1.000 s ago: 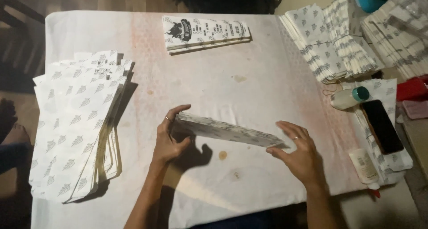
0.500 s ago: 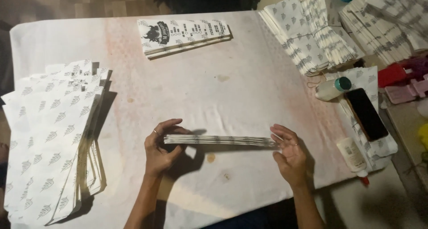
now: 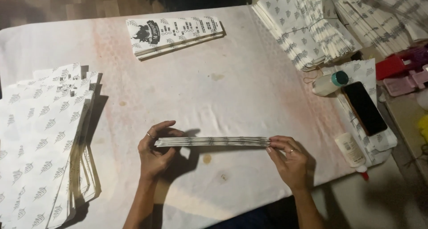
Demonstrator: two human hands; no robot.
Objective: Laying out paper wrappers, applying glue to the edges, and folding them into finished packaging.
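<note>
Both hands pinch a bag stack (image 3: 213, 141) on edge, mid-table (image 3: 249, 99): left hand (image 3: 154, 154) curled round one end, right hand (image 3: 290, 161) on the other. Phone (image 3: 364, 107) sits right of the stack, fanned bags (image 3: 42, 135) left.

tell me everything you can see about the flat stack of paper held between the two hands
The stack of paper bags is seen edge-on: a long, thin, neatly squared sheaf of white sheets with small dark printed marks along the edges. It lies level, lengthwise across the front of the table. The left hand grips one end and the right hand pinches the other. Whether its lower edge touches the table cannot be told.
</note>
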